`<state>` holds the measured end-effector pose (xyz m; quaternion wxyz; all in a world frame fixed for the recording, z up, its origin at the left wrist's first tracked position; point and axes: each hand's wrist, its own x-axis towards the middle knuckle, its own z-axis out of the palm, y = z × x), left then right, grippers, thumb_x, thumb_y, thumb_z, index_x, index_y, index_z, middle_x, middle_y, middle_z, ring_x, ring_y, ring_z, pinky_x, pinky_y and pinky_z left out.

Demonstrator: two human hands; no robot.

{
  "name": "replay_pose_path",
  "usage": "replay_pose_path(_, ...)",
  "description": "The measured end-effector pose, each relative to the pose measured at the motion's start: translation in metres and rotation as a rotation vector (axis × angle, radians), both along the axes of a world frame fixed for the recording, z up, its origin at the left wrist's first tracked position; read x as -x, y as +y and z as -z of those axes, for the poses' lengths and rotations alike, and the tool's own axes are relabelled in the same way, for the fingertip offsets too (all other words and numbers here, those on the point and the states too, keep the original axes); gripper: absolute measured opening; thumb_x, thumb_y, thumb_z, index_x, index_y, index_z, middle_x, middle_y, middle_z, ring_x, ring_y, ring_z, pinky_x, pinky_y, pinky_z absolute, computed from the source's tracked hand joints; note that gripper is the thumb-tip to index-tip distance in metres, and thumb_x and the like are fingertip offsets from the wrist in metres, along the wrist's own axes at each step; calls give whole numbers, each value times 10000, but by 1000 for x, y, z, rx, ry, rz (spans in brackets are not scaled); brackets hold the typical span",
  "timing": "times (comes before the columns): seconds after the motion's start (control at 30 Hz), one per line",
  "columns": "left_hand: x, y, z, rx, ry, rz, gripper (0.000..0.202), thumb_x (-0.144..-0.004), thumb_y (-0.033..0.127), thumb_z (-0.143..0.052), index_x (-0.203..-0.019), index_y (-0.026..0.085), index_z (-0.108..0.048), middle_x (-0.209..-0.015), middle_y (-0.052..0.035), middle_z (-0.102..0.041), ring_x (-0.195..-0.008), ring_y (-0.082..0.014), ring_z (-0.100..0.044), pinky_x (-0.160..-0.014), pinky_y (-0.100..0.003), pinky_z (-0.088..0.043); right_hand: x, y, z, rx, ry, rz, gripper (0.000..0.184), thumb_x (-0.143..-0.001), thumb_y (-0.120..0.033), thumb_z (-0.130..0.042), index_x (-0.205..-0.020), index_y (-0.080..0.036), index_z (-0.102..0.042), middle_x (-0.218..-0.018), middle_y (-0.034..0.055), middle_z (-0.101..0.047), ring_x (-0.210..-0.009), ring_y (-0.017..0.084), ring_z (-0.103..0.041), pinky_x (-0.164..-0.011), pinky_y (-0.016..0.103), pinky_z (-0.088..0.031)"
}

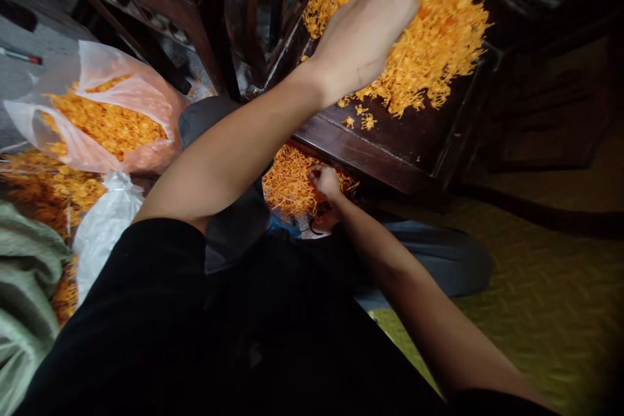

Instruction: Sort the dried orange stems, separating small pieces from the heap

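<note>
My left hand (pixel 363 39) reaches up onto a dark wooden table (pixel 390 143) and rests, fingers curled downward, on a big heap of thin orange strands (pixel 429 26). What its fingers hold is hidden under the hand. My right hand (pixel 324 181) is lower, below the table edge, closed in a pinch on a smaller pile of the same orange strands (pixel 287 185) lying in my lap area.
A clear plastic bag (pixel 97 117) full of orange strands lies at left, with more loose strands (pixel 49 188), a white bag (pixel 104 221) and green cloth (pixel 24 286) near it. Dark chair legs (pixel 238 13) stand behind. A yellow-green patterned mat (pixel 536 299) covers the floor at right.
</note>
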<state>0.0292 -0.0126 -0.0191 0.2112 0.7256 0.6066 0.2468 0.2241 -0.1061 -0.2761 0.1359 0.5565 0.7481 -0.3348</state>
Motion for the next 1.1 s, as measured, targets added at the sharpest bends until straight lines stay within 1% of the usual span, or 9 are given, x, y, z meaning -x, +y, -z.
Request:
replay_pose_path(0.13, -1, 5, 6, -28, 69, 8, 478, -801, -44, -526, -711, 284, -189, -936, -159, -533, -1091, -428, -555, -824, -473, -366, 4, 2, -4, 7, 22, 1, 344, -1013, -269, -462, -1257, -148, -672, -1240, 105, -744, -1062, 197, -688, -954, 258, -508)
replay_pose_path(0.23, -3, 10, 10, -46, 78, 8, 507, -818, -21, -566, -692, 291, -187, -915, -149, -550, -1035, -395, -562, -815, -469, -380, 11, -3, -23, 7, -7, -6, 353, -1000, -248, -462, -1284, -114, -623, -1219, 157, -737, -1066, 232, -700, -937, 301, -530)
replay_pose_path(0.37, -4, 18, 12, -102, -90, 14, 513, -823, 15, -659, -656, 286, -256, -836, -91, -587, -969, -308, -574, -898, -436, -434, 17, -14, -88, -73, -36, -88, 341, -906, -249, -612, -1207, -92, -638, -1302, 273, -662, -1039, 345, -719, -913, 418, -536)
replay_pose_path(0.47, -3, 22, 10, -45, -323, -9, 471, -743, 9, -774, -603, 263, -403, -761, -31, -632, -865, -234, -600, -881, -387, -487, 9, -2, -150, -226, 106, -232, 106, -850, -201, -645, -937, -144, -665, -1073, 191, -738, -893, 305, -734, -845, 399, -548)
replay_pose_path(0.6, -2, 24, 10, 79, -713, -23, 265, -772, 108, -827, -726, 204, -584, -680, 6, -646, -722, -187, -681, -770, -359, -550, -25, 64, -204, -395, 462, 28, 108, -811, -194, -670, -917, -187, -655, -802, 66, -747, -699, 219, -720, -691, 338, -573)
replay_pose_path(0.7, -2, 24, 12, 144, -929, -27, 227, -771, 155, -845, -819, 168, -624, -700, 4, -685, -719, -162, -721, -771, -319, -575, -52, 123, -212, -610, 528, 120, 237, -853, -224, -641, -1075, -178, -709, -953, 111, -780, -818, 241, -753, -787, 390, -607)
replay_pose_path(0.8, -6, 25, 10, 272, -1031, -75, 222, -759, 152, -839, -882, 154, -654, -777, -26, -732, -772, -156, -749, -787, -292, -582, -62, 153, -210, -805, 435, 55, 348, -863, -263, -670, -1194, -181, -737, -1262, 180, -722, -1094, 318, -727, -990, 499, -566)
replay_pose_path(0.97, -19, 27, -2, 428, -1167, -105, 217, -783, 124, -758, -988, 141, -689, -1037, -88, -778, -960, -192, -771, -876, -315, -589, -41, 138, -226, -943, 678, 19, 254, -1010, -354, -554, -1133, -226, -735, -1097, 120, -752, -1031, 271, -713, -954, 453, -566)
replay_pose_path(1.1, -33, 28, -6, 437, -1236, -82, 219, -797, 121, -739, -1015, 140, -726, -1049, -103, -788, -1011, -199, -756, -925, -325, -589, -21, 132, -232, -982, 814, -77, 259, -963, -392, -679, -1163, -229, -704, -1094, 97, -723, -984, 248, -693, -865, 398, -573)
